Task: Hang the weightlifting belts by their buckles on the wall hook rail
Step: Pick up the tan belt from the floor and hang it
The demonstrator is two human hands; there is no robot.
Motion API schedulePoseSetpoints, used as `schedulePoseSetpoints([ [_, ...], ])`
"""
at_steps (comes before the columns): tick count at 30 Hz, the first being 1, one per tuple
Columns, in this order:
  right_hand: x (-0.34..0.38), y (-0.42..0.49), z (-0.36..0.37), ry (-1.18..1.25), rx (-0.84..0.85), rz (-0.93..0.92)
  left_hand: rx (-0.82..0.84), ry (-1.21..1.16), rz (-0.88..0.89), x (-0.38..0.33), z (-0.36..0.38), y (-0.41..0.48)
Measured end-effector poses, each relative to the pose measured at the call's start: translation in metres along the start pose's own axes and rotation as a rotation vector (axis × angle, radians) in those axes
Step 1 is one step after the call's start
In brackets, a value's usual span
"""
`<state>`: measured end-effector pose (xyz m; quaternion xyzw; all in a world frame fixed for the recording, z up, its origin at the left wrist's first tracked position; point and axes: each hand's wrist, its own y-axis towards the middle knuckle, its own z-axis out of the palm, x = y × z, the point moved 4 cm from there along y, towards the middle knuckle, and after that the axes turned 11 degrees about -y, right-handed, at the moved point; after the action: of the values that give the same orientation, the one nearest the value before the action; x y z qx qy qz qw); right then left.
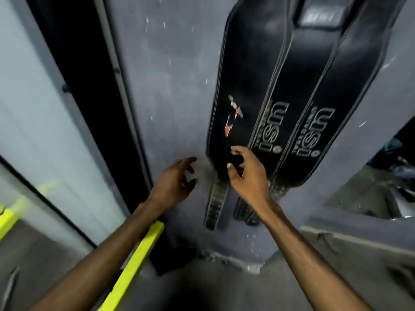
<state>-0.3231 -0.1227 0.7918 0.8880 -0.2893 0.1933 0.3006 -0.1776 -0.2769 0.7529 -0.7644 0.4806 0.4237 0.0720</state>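
glass panel point(33, 108): far left of frame, pale, with a dark frame strip beside it
yellow bar point(143, 250): lower left, runs diagonally under the left forearm
left hand point(177, 178): centre-left, fingers loosely curled, grasping nothing; just beside the left belt's lower edge, apart from it
wall point(170, 97): grey, scuffed, middle of frame, behind the belts
left belt point(242, 75): black with red marks, hangs flat on the wall in the upper centre; its strap tail point(216, 203) dangles below
right hand point(247, 176): centre, fingers spread and half bent in front of the left belt's lower end, released, nothing pinched; cannot tell if the fingertips touch the leather
middle belt point(307, 86): black with white logo, overlaps the left belt's right edge
right belt point(359, 75): same logo, upper right, beside the middle one
hook rail and buckles: above the top edge, not in view
step: judged to be late, with three belts up and the hands at the left one, either settling it or letting go
next move: probably check that it hangs straight and the buckle is seated, which calls for looking up; then fetch any belt left, though none shows here
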Motion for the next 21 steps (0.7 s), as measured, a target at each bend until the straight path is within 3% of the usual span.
schedulePoseSetpoints([
  [10,-0.162,-0.228,0.256,0.100,0.375,0.256,0.166,-0.078,-0.500,0.219,0.179,-0.194],
  [21,-0.312,-0.566,0.510,-0.058,0.865,0.559,0.501,-0.089,-0.838,0.456,0.425,-0.461],
])
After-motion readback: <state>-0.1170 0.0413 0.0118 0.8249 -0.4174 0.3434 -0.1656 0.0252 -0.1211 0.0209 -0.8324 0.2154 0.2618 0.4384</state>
